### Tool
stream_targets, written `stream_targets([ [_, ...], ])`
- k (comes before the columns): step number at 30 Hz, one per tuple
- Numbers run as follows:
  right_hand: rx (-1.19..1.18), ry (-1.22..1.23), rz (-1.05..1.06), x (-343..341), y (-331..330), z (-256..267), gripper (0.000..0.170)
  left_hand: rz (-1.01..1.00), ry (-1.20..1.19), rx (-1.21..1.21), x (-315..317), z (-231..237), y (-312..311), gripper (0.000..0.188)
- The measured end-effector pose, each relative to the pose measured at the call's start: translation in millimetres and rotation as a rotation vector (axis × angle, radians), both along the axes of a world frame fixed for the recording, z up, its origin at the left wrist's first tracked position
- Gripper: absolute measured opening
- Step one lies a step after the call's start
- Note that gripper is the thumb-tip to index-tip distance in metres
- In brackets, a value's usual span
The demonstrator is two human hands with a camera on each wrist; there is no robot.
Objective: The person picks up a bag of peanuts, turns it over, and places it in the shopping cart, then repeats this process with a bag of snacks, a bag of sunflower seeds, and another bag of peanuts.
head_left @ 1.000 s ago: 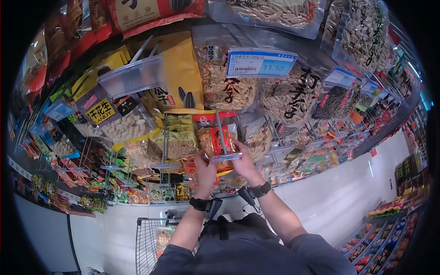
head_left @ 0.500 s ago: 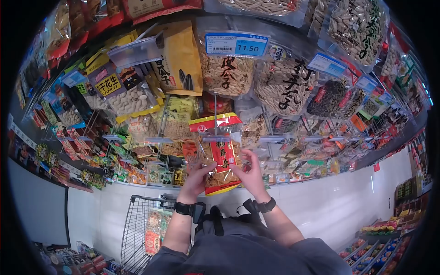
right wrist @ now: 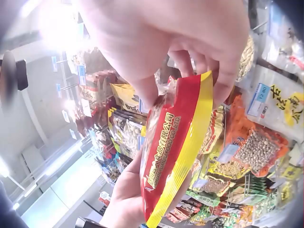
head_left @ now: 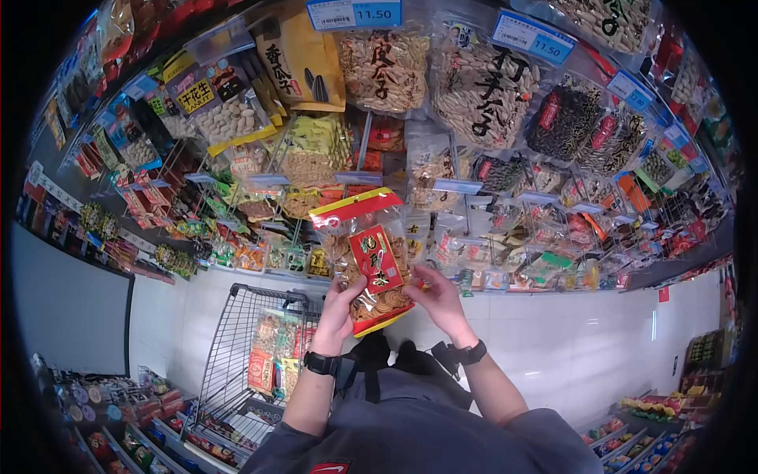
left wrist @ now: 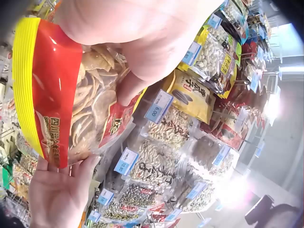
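Head view: I had the left hand [head_left: 338,310] and right hand [head_left: 439,302] both gripping the snack bag [head_left: 375,257], tilted, to the right of the cart [head_left: 268,293]; packets [head_left: 263,371] lay inside the cart. Left wrist view: thumb pressed on the bag's front. Right wrist view: thumb and fingers pinched its edge. Step, I judged: inspecting the label. Next move probably called for a steady two-handed carry left to the cart.
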State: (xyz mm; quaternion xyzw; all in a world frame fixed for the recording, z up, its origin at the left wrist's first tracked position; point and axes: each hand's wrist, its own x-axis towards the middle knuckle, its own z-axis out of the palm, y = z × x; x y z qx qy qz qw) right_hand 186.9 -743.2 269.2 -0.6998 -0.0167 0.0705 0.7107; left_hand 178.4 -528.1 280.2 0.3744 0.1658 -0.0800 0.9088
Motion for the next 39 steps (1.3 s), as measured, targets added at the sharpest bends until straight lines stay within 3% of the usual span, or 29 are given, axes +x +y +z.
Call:
stream_targets([
  [2,0.088,0.002,-0.001,-9.2,-4.3,-6.4,0.037,0.032,0.015,-0.032,-11.4,-2.0,2.0,0.046],
  [4,0.338,0.127,-0.038,-17.2,-6.9,-12.4,0.021,0.047,-0.005,-0.093,-21.3,-1.3,8.5,0.043],
  [7,0.395,0.206,-0.044,-32.0,-4.0,-8.1,0.011,0.031,-0.033,-0.078,-28.8,0.4,19.7,0.042],
  [11,0.391,0.155,-0.061,-41.9,5.8,-13.8,0.011,-0.013,-0.071,-0.116,-29.2,6.0,31.9,0.043],
  [17,0.232,-0.021,-0.081,-42.1,39.7,6.3,0.037,-0.157,-0.114,-0.067,-32.8,11.0,70.7,0.047],
  [20,0.183,0.151,0.146,-50.0,51.9,17.4,0.067,-0.328,-0.064,-0.005,-44.0,7.8,82.4,0.049],
  [28,0.259,0.201,0.132,-70.0,88.4,26.7,0.070,-0.366,-0.150,0.052,-52.2,5.6,86.5,0.056],
  [36,0.313,0.185,0.111,-71.6,90.0,29.2,0.058,-0.359,-0.185,0.066,-50.0,2.0,85.2,0.057],
  [39,0.324,0.188,0.032,-74.8,88.2,26.3,0.064,-0.309,-0.206,0.089,-50.1,5.5,78.4,0.060],
])
